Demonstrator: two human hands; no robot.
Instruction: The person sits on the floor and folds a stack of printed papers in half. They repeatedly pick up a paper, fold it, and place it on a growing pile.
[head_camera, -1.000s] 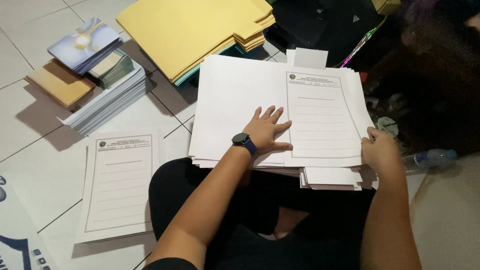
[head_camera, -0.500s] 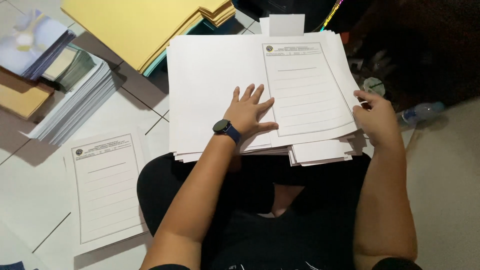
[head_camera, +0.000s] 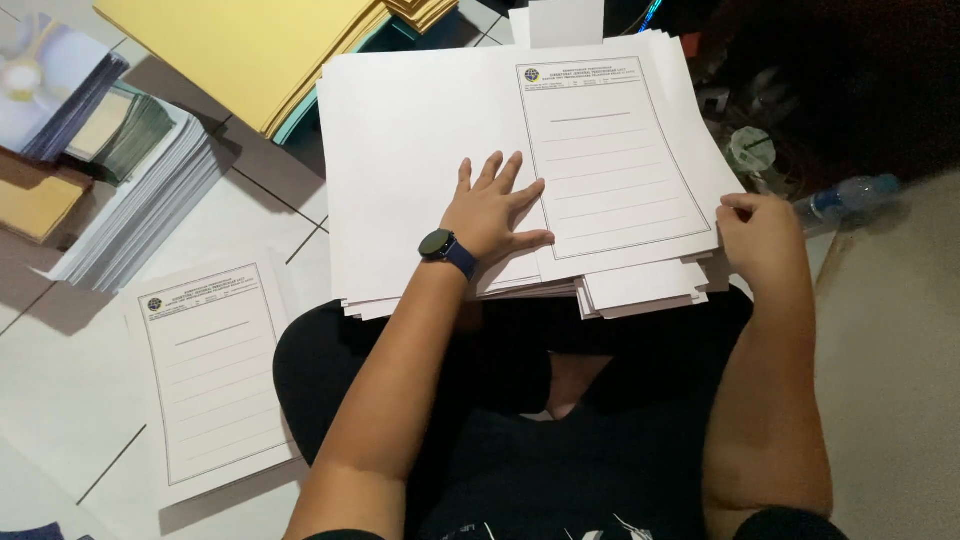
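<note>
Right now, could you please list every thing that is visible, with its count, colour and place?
printed form sheet: one, white with black lines, on top of the lap stack, right half
stack of paper: one, white, on the lap
second form sheet: one, white, on the tiled floor at left
yellow folders: a pile, yellow, top left on the floor
side paper pile: one, white, far left, with booklets on top
plastic bottle: one, clear, lying at right
tiled floor: white, under everything
wristwatch: one, dark, on the left wrist
left hand: flat on the stack, fingers spread
right hand: curled at the right edge of the stack
</note>
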